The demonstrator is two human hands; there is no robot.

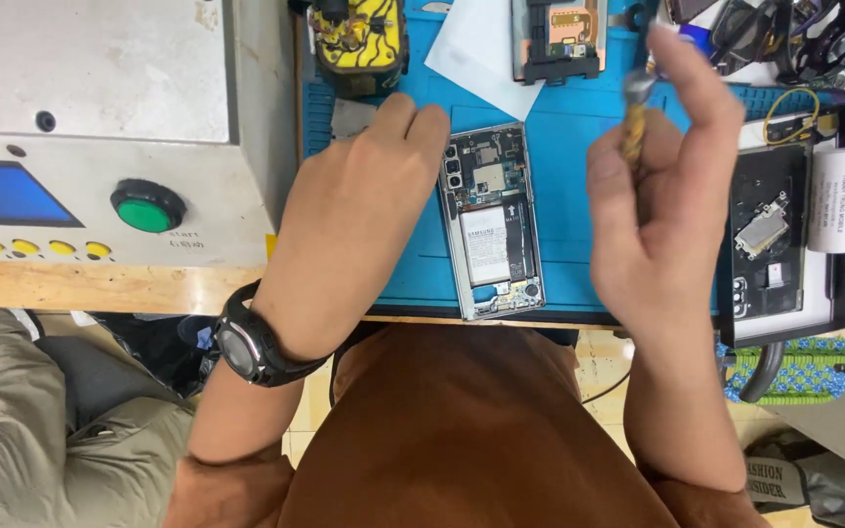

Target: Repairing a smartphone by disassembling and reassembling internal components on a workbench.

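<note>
Left hand (349, 210) lies flat beside the opened phone (492, 220); right hand (662, 186) grip pinches a screwdriver (633, 122).

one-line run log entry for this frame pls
left hand: steadies opened phone | right hand: raised, grips screwdriver | surface: blue mat

Left hand (349, 210) lies palm down, fingers curled, a black wristwatch (251, 342) on its wrist. Right hand (662, 196) is raised, index finger straight up, remaining fingers loosely curled inward.
</note>
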